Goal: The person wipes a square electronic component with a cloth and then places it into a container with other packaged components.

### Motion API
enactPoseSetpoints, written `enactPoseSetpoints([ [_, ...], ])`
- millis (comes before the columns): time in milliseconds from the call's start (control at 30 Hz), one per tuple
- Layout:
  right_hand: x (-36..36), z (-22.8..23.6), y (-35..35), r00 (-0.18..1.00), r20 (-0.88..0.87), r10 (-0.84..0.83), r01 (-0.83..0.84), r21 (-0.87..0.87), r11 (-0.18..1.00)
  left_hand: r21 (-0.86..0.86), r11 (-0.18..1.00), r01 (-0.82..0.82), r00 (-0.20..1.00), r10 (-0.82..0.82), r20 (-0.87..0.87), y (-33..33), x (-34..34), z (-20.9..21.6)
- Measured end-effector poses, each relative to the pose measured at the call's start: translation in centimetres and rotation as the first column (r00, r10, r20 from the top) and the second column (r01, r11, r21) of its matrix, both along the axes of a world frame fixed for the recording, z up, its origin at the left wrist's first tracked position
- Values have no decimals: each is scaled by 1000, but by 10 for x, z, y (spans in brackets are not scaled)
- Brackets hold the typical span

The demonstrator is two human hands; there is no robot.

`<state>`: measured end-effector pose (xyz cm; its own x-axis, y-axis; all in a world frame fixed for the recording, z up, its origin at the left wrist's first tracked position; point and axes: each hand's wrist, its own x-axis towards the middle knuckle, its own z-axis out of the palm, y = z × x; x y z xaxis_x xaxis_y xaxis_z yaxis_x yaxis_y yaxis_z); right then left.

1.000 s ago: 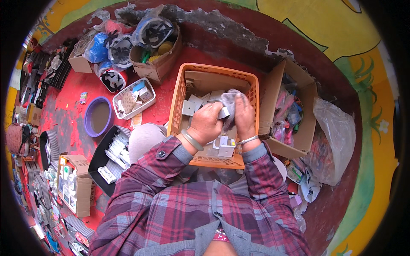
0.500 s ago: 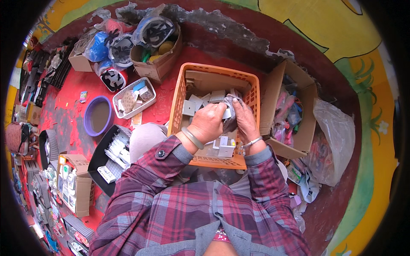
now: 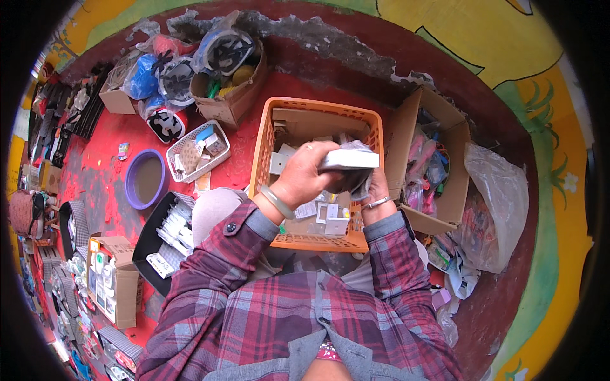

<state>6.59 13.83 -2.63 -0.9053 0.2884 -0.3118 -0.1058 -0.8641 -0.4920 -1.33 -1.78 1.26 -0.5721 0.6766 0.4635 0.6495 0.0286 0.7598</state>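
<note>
Above the orange plastic basket [image 3: 260,162], my left hand [image 3: 301,178] grips a flat white rectangular piece [image 3: 351,159], its thumb side along the left end. My right hand [image 3: 377,186] is behind and below that piece, closed round a greyish cloth [image 3: 362,190] that touches its underside. Most of the right fingers are hidden. Inside the basket lie several white square and box-shaped fittings [image 3: 336,225], some with small holes, along with cardboard [image 3: 298,120] at the far wall.
To the right stands an open cardboard box [image 3: 440,219] of bagged colourful items, beside a clear plastic sheet [image 3: 499,197]. On the left are a purple basin [image 3: 163,181], a white basket [image 3: 227,152], a black tray [image 3: 141,244] and a carton [image 3: 232,105] with bagged helmets.
Both hands have turned, and the white piece now shows a broad flat side beyond the left fingers. The cloth has shifted underneath it, mostly behind the left hand.
</note>
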Motion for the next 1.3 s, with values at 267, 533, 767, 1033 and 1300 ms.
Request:
enactPoseSetpoints([
  [267,-5,23,9,929,152,-337,301,218,928,96,994,-61,986,45,160,-3,6,2],
  [533,9,54,-26,983,-140,-123,186,775,604,-68,975,-210,953,189,-238,4,10,-8],
  [767,-5,8,-3,961,83,-263,50,885,464,-138,983,-124,971,92,-219,2,21,-16],
  [1033,-5,-5,16,936,205,-287,152,501,852,135,991,-5,1000,4,10,-2,18,-5],
  [1300,5,45,27,976,-138,-168,189,165,968,136,972,-191,872,232,-431,-10,-7,6],
])
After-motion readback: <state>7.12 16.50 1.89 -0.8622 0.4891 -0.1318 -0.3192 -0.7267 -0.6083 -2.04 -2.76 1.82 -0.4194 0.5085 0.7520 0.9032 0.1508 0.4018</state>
